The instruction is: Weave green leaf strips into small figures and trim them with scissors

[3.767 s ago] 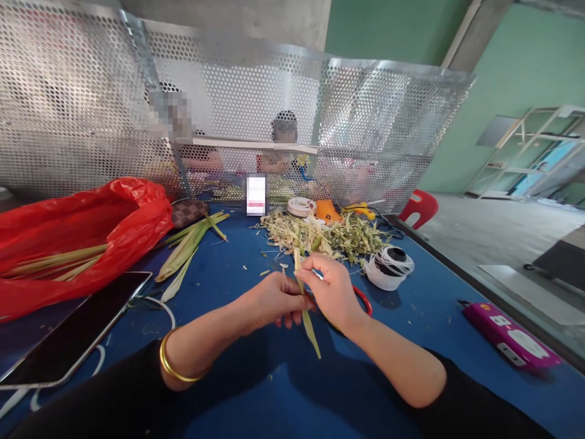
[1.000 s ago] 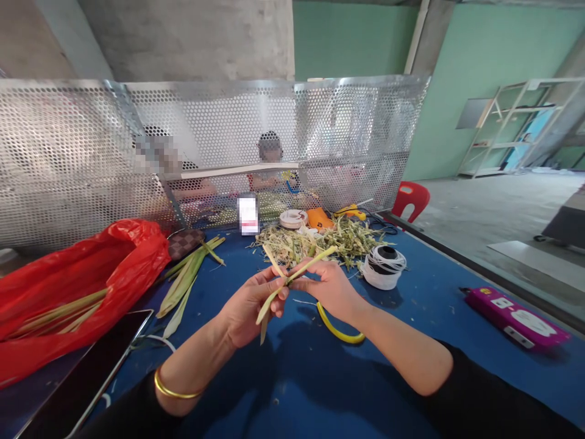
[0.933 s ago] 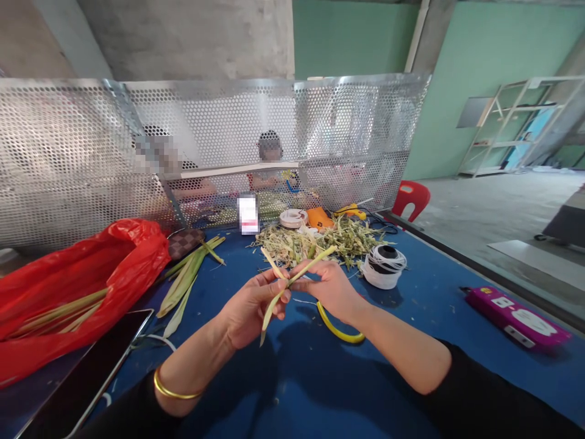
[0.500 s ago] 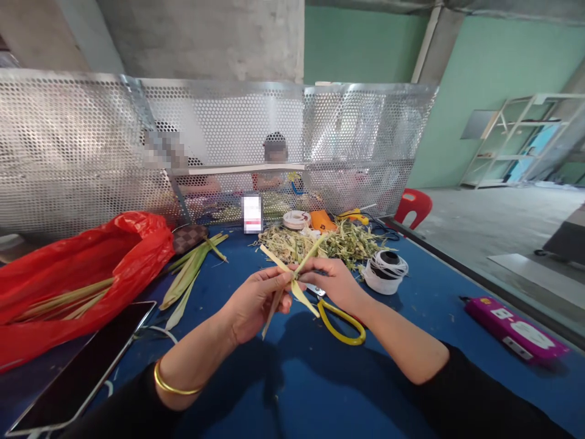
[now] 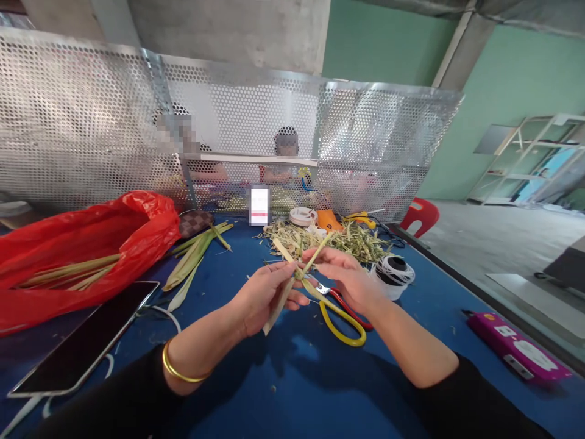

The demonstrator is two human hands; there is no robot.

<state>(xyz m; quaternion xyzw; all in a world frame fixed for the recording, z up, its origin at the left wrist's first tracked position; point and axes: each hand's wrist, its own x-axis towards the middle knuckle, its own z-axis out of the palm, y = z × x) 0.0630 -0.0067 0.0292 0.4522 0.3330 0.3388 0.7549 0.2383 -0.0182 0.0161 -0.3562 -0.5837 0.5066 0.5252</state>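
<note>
Pale green leaf strips (image 5: 312, 291), crossed and folded into a small knot, are held above the table between both hands. My left hand (image 5: 269, 289) pinches the knot between thumb and fingers, with a strip hanging below its palm. My right hand (image 5: 347, 277) is closed loosely about a strip that slants up between its thumb and fingertips. Its grip is partly hidden by the strip. Under and beside my right hand lie scissors (image 5: 343, 329) with one yellow and one red handle, their metal blades partly covered.
A heap of leaf scraps (image 5: 361, 241) lies behind my hands, with a white thread spool (image 5: 393, 271) to its right. Leftward are long leaves (image 5: 187, 268), a red plastic bag (image 5: 150, 213) and a tablet (image 5: 86, 341). A phone (image 5: 259, 206) stands before the perforated metal screen (image 5: 256, 110); people sit beyond.
My right hand has drawn slightly back from the knot, its fingers further apart around the strip. The scissors' red handle and blades now show. The view has tilted and shifted a little.
</note>
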